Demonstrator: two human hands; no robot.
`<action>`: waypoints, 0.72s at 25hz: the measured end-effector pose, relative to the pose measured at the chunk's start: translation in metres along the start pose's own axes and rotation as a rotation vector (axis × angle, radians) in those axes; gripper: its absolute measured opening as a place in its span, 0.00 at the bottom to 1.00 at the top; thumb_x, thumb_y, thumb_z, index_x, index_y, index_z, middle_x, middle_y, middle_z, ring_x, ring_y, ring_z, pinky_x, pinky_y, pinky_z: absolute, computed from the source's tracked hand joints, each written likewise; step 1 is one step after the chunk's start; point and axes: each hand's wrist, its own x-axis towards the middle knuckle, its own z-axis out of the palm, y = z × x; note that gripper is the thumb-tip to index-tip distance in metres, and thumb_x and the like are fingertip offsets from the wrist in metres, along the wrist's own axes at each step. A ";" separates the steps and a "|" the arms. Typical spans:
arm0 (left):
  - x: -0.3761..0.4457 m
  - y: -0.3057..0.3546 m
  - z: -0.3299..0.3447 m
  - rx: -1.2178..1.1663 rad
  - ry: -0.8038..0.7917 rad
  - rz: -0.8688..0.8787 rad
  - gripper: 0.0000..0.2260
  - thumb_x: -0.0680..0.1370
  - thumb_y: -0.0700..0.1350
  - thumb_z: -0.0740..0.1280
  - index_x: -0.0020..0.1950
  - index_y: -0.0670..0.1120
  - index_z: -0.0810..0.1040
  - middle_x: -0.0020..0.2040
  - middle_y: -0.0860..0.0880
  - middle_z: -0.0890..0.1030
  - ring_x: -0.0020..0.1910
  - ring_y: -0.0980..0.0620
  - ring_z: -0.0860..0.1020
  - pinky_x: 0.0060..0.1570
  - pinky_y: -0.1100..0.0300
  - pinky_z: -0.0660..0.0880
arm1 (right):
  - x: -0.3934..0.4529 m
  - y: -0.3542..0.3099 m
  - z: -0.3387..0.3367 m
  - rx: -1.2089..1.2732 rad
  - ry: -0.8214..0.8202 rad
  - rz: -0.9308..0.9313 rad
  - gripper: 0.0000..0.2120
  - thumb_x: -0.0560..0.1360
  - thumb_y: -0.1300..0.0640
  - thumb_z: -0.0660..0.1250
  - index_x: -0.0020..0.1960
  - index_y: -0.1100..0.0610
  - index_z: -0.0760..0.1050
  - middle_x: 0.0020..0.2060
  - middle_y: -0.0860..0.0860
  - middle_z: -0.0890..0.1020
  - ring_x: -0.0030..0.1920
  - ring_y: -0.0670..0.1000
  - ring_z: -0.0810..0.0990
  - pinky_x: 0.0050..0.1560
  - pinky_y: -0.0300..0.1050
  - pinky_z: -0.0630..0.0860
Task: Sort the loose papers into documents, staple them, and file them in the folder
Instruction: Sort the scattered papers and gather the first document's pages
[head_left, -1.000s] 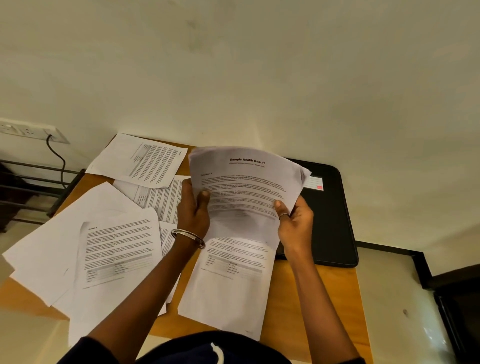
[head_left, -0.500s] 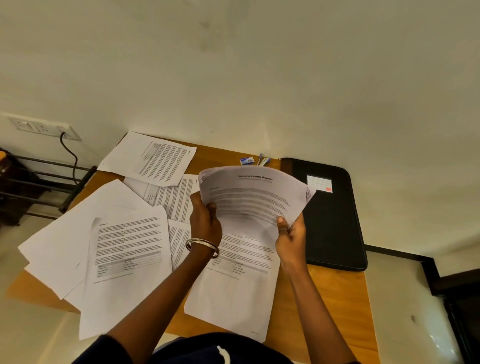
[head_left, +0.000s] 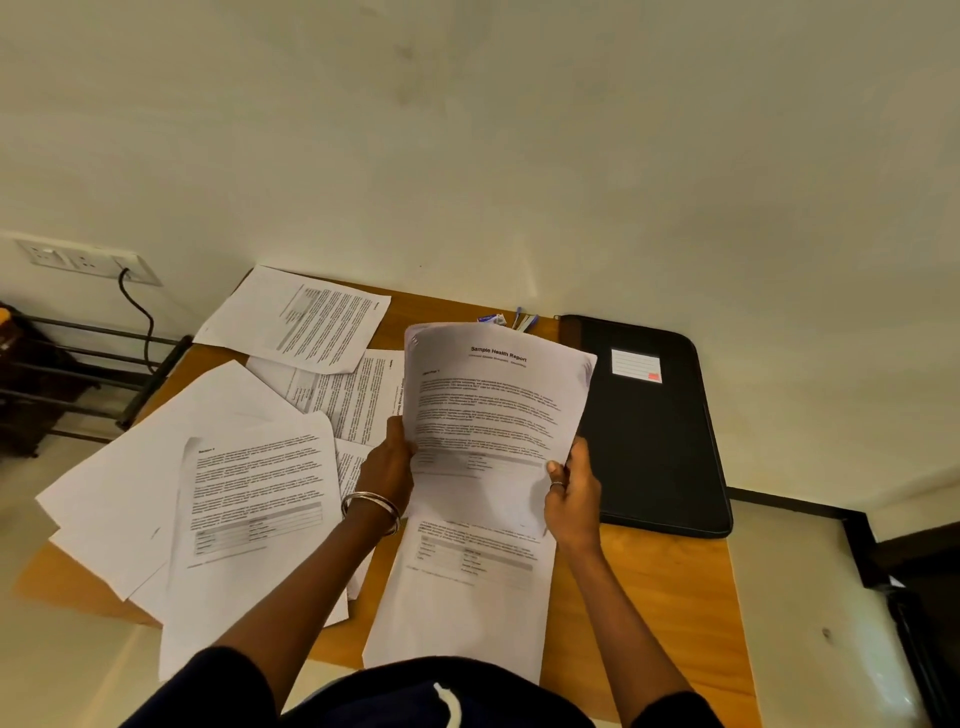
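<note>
Several loose white printed sheets cover the left and middle of the orange-brown wooden table (head_left: 649, 597) that I look down on, pushed against a plain cream wall (head_left: 519, 130). At the right far part of the table lies the black rectangular zip folder (head_left: 654, 441), closed and flat, with a small white label bearing a red mark on its cover. On the left, a large overlapping pile of white paper sheets (head_left: 171, 499) hangs partly over the table's left edge, the top one printed with text and a grey table. Farther back sit two more printed sheets (head_left: 311, 322), one overlapping the other, turned at an angle near the wall. In the middle near me, another printed white page (head_left: 462, 597) lies flat and reaches over the near edge. Above it I hold up the white page headed "Sample Health Report" (head_left: 498, 410), tilted toward the camera, just left of the folder. My left hand (head_left: 387, 467) grips its left edge, thumb on the front, a silver bangle at the wrist. My right hand (head_left: 574, 493) grips the lower right edge, thumb on the front, a ring showing on one finger. The two hands are apart, one at each side of the page. Some small blue and white items (head_left: 506, 319) lie by the wall, too small to identify.
</note>
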 end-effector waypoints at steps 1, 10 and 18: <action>0.001 0.002 -0.003 0.002 -0.004 0.009 0.13 0.79 0.35 0.58 0.63 0.37 0.63 0.52 0.37 0.78 0.45 0.39 0.78 0.41 0.55 0.74 | 0.000 -0.002 -0.001 0.022 0.019 0.006 0.15 0.78 0.67 0.61 0.64 0.59 0.68 0.59 0.53 0.78 0.59 0.47 0.76 0.55 0.41 0.79; 0.013 0.001 -0.019 -0.541 -0.272 0.042 0.07 0.81 0.39 0.57 0.57 0.43 0.70 0.57 0.44 0.78 0.54 0.45 0.78 0.53 0.48 0.77 | 0.005 -0.008 -0.042 0.325 -0.030 0.140 0.14 0.81 0.60 0.59 0.65 0.51 0.69 0.55 0.47 0.81 0.53 0.46 0.83 0.47 0.44 0.82; -0.019 -0.026 0.039 -0.072 -0.125 -0.354 0.12 0.78 0.47 0.64 0.57 0.41 0.75 0.53 0.40 0.79 0.51 0.41 0.78 0.51 0.51 0.75 | -0.012 0.050 -0.065 0.436 0.146 0.564 0.13 0.80 0.63 0.61 0.61 0.51 0.73 0.56 0.53 0.81 0.54 0.54 0.81 0.53 0.58 0.80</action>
